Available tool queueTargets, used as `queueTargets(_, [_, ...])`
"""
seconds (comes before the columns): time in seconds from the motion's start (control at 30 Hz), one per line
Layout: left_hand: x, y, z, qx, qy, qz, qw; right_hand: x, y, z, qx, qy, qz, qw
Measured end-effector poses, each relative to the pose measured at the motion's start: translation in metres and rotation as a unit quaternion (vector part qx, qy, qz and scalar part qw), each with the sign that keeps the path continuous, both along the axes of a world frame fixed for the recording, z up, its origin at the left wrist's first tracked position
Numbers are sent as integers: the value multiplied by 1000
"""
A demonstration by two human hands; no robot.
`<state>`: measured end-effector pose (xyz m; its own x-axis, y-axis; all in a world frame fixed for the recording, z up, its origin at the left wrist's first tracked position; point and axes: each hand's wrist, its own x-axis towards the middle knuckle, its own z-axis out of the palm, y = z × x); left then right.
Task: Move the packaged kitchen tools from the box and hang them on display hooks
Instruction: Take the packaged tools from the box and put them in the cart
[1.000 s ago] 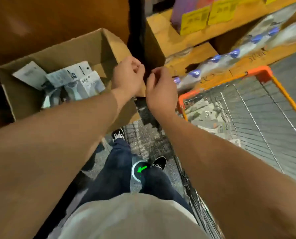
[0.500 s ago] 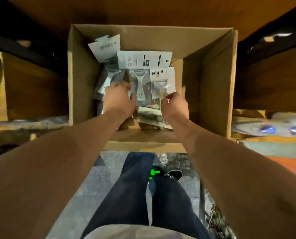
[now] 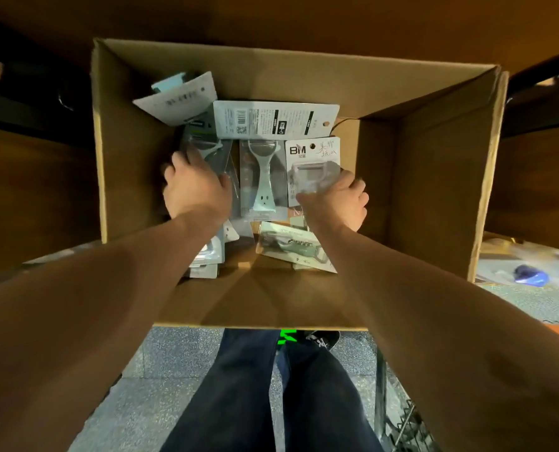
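Down in the box [image 3: 434, 190], the right hand [image 3: 338, 203] pinches a peeler pack [image 3: 312, 154] at 3 o'clock, bare cardboard beyond; the left hand [image 3: 196, 190] covers a grey pack [image 3: 206, 146], grip unclear.

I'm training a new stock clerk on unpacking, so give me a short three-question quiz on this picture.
1. True or false: the cardboard box is empty.
2. What does the right hand grip? A) the BM-branded package B) the box flap C) a display hook
3. Fill in: the white peeler package lies ___ the left hand and the right hand.
Key: 1 false; 2 A; 3 between.
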<state>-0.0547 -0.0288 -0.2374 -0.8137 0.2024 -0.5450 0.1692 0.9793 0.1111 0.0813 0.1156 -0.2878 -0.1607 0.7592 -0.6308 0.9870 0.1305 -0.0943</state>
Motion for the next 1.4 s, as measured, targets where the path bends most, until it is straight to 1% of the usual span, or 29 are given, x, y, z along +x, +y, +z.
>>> queueTargets(0.07, [-2,2,1,3,5,16,1000,-1,4,1,-1,2,-20,1000])
queueTargets(0.13, [-5,4,2,17,-4,55,998,-3,7,4,14,35,-54,998])
queueTargets(0.2, [-7,6,3,28,-22,94,995,-2,7,9,52,80,-78,992])
queueTargets(0.27, [-7,7,4,31,-38,120,992,0,6,13,97,103,-74,987])
queueTargets(0.4, [0,5,10,13,-33,109,993,-1,9,23,160,148,-62,974])
queueTargets(0.57, [8,4,33,-42,-51,81,995,-6,8,43,193,155,-13,969])
queueTargets(0.63, [13,5,43,-41,-66,71,994,-3,6,51,197,163,14,967])
queueTargets(0.7, [16,3,51,-41,-80,73,993,0,3,62,192,164,13,968])
queueTargets(0.77, [21,0,59,-41,-91,92,991,5,-3,75,181,164,-20,970])
queueTargets(0.87, [33,-4,71,-31,-107,139,984,17,-13,93,129,160,-92,974])
queueTargets(0.97, [57,-2,100,10,-116,154,981,36,-16,124,93,192,-139,967])
queueTargets(1.07, [91,6,139,72,-125,145,979,65,-16,170,97,239,-147,955])
queueTargets(1.13, [120,15,171,127,-116,101,980,96,-14,204,110,264,-155,946])
queueTargets(1.23, [174,41,218,202,-117,36,972,165,-3,254,123,306,-195,924])
queueTargets(1.33, [239,82,256,263,-117,-38,957,248,12,288,166,349,-248,889])
queueTargets(1.4, [292,114,272,285,-122,-101,945,307,22,298,193,364,-290,864])
